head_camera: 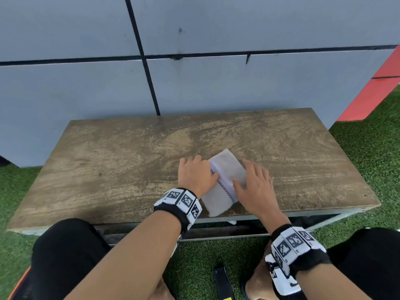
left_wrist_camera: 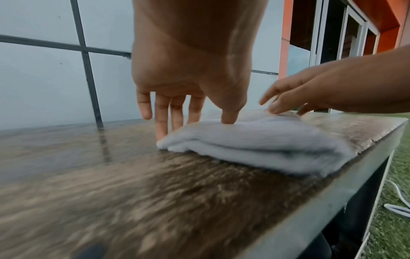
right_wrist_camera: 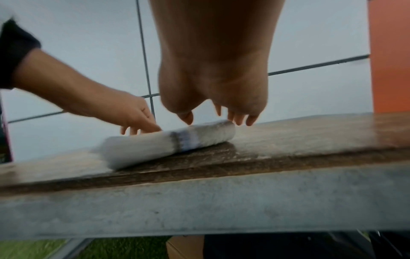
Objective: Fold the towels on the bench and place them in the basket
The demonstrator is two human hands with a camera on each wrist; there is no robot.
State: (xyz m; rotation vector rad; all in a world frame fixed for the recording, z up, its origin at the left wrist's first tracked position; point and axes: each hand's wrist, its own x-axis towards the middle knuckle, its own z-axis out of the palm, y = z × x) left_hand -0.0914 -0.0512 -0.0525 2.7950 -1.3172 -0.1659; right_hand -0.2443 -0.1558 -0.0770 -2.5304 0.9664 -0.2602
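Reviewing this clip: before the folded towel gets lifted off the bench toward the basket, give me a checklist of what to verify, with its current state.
1. Towel folded into a compact stack: ok, layers show in the left wrist view.
2. Towel fully on the bench: ok, though near the front edge.
3. Left hand in contact: ok, thumb presses the top, fingers straight at its far side.
4. Right hand in contact: ok, fingers rest on the towel.
5. Secure hold for lifting: not ok, neither hand grips it.
6. Basket position: cannot tell, not in view.
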